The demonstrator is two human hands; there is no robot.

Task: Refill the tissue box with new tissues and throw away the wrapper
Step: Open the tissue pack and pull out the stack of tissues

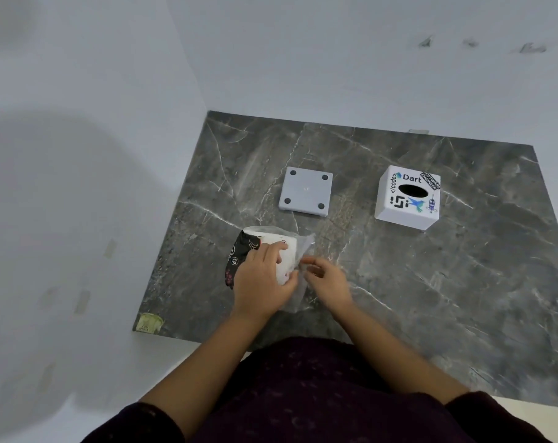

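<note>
A pack of white tissues (285, 251) in a black-and-clear plastic wrapper (239, 254) lies on the dark marble tabletop (431, 282), near its left front. My left hand (261, 282) presses down on the pack and grips it. My right hand (327, 281) pinches the clear open end of the wrapper just to the pack's right. The white tissue box cover (407, 198), with stickers and an oval slot on top, stands at the back right. Its flat white base plate (305, 190) with dark round feet lies upside down at the back middle.
White walls close the table in on the left and at the back. A small yellowish sticker (148, 322) sits at the tabletop's front left corner. My dark clothing fills the bottom of the view.
</note>
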